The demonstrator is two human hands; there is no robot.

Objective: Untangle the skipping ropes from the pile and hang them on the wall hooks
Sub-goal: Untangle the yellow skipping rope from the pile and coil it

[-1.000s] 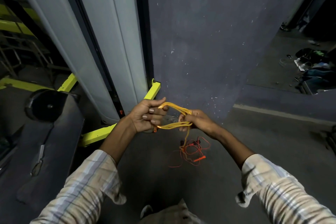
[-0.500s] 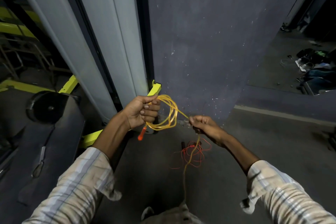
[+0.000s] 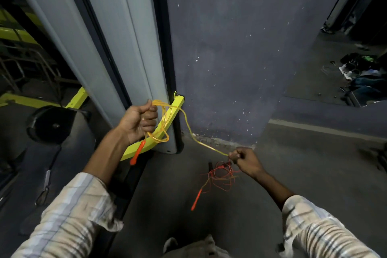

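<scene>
My left hand (image 3: pixel 137 122) grips several coiled loops of a yellow skipping rope (image 3: pixel 189 130), and one orange handle (image 3: pixel 137 153) hangs below that fist. A single strand runs from the coil down and right to my right hand (image 3: pixel 244 160), which pinches it. Below my right hand the strand drops to a second orange handle (image 3: pixel 196 199). A tangle of thin red rope (image 3: pixel 222 177) lies on the floor under my right hand. No wall hooks are in sight.
A blue-grey wall (image 3: pixel 230 48) stands straight ahead, with a pale grey pillar (image 3: pixel 117 48) to its left. A yellow metal frame (image 3: pixel 165 130) runs behind the coil. A dark bench with a round black disc (image 3: pixel 52 124) is at left. Clutter (image 3: pixel 360 73) lies far right.
My hands have drawn apart: the left rose with the coil, the right moved down and right, pulling a strand taut. The second orange handle has come free of the red tangle.
</scene>
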